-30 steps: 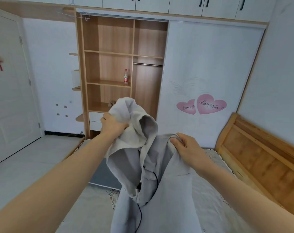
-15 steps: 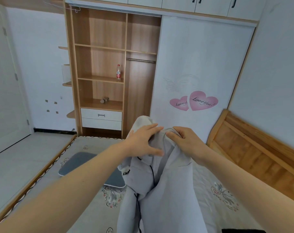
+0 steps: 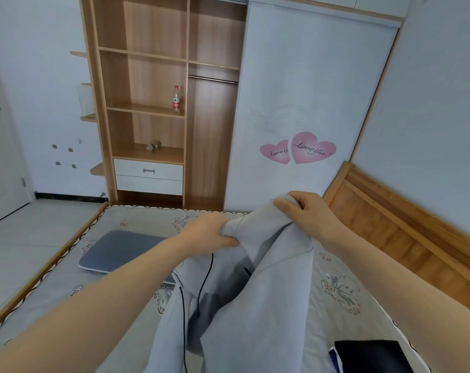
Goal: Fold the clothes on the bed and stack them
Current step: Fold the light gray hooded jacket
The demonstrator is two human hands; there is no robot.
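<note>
My left hand (image 3: 211, 232) is curled tight around a bunched fold of the grey hoodie (image 3: 255, 305), thumb pressed along the underside of the cloth. My right hand (image 3: 306, 211) sits a little higher and just beside it, fingers hooked over the topmost edge of the same garment and pinching it. The two hands are close together but not touching, with a short ridge of fabric stretched between them.

The hoodie hangs down from both grips toward me, and its lower part spreads over the middle of the bed (image 3: 67, 286). A thin black drawstring (image 3: 205, 281) dangles in the open front of it.

Toward the far left corner of the bed lies a flat grey-blue cushion (image 3: 118, 250), partly hidden behind my left forearm. At the near right edge sits a dark folded garment (image 3: 371, 355), cut off by the frame.

The wooden headboard (image 3: 406, 227) runs along the bed's right side. Past the far edge stands an open wardrobe (image 3: 158, 103) with a bottle (image 3: 176, 98) on one shelf and a small object, too blurred to name, on the shelf below it. Its sliding door carries two pink hearts (image 3: 298, 149).
</note>
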